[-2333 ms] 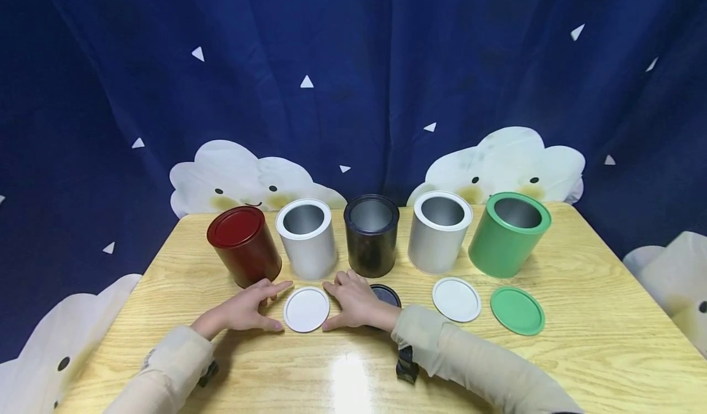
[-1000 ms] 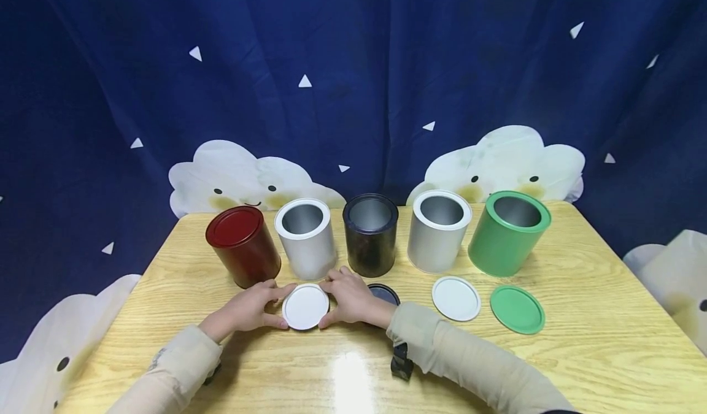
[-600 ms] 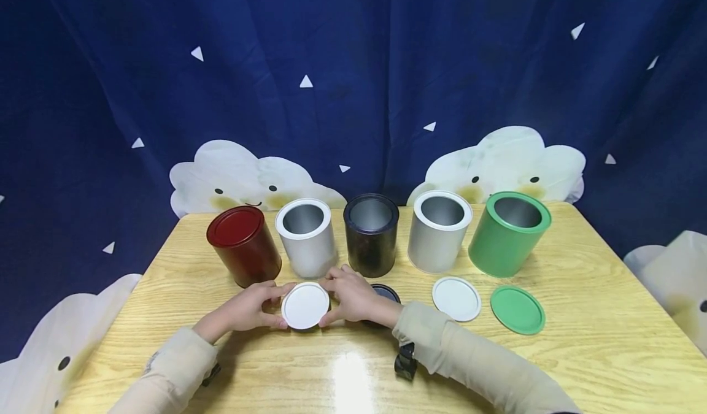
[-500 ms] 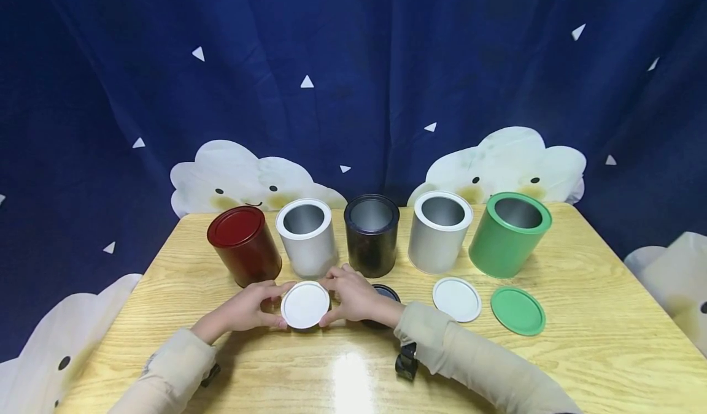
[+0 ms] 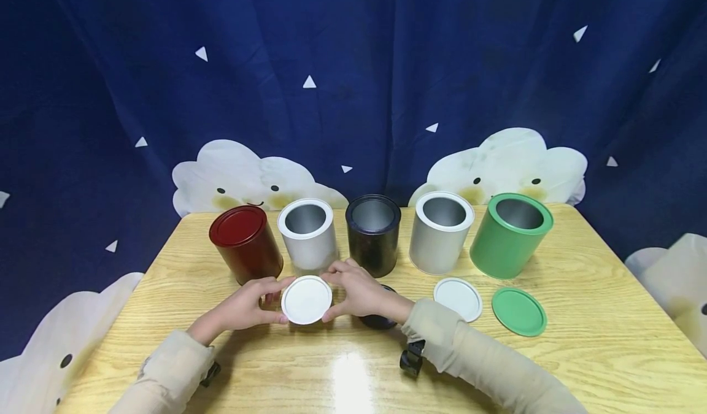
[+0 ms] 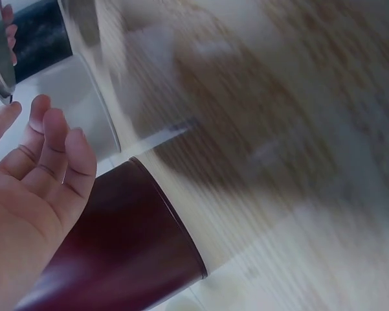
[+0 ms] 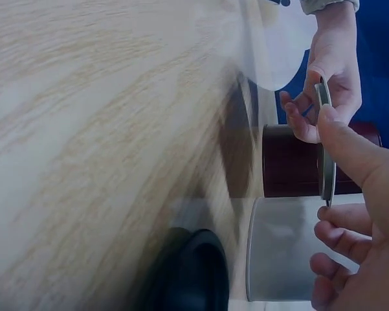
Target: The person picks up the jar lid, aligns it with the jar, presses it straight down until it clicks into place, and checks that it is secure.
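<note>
Both hands hold one round white lid (image 5: 306, 300) by its edges, raised off the table in front of the left white can (image 5: 308, 242). My left hand (image 5: 251, 306) pinches its left edge between thumb and index finger; the other fingers curl loosely below, seen in the left wrist view. On the opposite edge my right hand (image 5: 359, 291) pinches with thumb and fingertips. The right wrist view shows the lid (image 7: 325, 146) edge-on between the two hands. Under the right wrist lies a black lid (image 5: 381, 320), partly hidden. The white can stands open behind the lid.
A dark red can (image 5: 245, 245) with its lid on stands at the left. Rightward in the row are an open black can (image 5: 374, 242), another open white can (image 5: 440, 242) and an open green can (image 5: 508, 245). A white lid (image 5: 458, 299) and green lid (image 5: 519, 311) lie in front.
The hands closed in on the white lid from both sides and took hold of its edges. It has since risen off the table, and more of the black lid shows.
</note>
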`<state>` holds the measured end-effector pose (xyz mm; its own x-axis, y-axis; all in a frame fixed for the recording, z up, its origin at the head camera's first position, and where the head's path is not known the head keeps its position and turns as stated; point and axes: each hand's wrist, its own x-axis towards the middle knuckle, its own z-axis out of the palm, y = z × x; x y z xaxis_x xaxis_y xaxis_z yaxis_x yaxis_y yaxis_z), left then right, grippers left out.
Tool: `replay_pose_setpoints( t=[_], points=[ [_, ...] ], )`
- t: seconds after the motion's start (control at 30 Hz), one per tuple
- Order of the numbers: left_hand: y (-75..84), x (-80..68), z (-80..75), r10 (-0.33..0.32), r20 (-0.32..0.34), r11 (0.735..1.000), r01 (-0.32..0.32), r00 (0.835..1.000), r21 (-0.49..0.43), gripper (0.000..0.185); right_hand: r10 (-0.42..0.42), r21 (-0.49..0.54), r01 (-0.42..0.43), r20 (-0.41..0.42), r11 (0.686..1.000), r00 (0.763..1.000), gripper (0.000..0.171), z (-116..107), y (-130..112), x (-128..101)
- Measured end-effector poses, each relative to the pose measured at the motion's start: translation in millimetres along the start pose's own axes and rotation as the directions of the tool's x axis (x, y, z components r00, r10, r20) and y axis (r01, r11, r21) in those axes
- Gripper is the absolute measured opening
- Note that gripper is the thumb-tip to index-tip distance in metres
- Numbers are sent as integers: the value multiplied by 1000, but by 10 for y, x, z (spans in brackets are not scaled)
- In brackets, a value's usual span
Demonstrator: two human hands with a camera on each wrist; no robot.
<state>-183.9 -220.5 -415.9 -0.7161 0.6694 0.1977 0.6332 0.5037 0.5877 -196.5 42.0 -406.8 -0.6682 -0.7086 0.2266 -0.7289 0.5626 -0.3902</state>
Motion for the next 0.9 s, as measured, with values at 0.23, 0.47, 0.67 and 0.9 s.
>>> replay_pose_setpoints(
  t=[0.23, 0.47, 0.67, 0.9],
  points=[
    [42, -10, -34, -20, -8, 1000, 20, 1000, -5, 68, -3, 2, 3, -15, 1000, 1000, 68, -55, -18, 4],
    [79, -16, -58, 18, -53, 1000, -19, 998, -8, 66, -8, 22, 8, -20, 1000, 1000, 69, -129, -48, 14],
    [87, -20, -81, 37, -84, 999, -38, 996, -5, 67, -18, 45, 20, -33, 999, 999, 68, -200, -78, 17],
    [197, 10, -150, 64, -137, 998, -64, 989, 2, 67, -16, 67, 20, -60, 998, 998, 71, -269, -94, 39]
  ],
)
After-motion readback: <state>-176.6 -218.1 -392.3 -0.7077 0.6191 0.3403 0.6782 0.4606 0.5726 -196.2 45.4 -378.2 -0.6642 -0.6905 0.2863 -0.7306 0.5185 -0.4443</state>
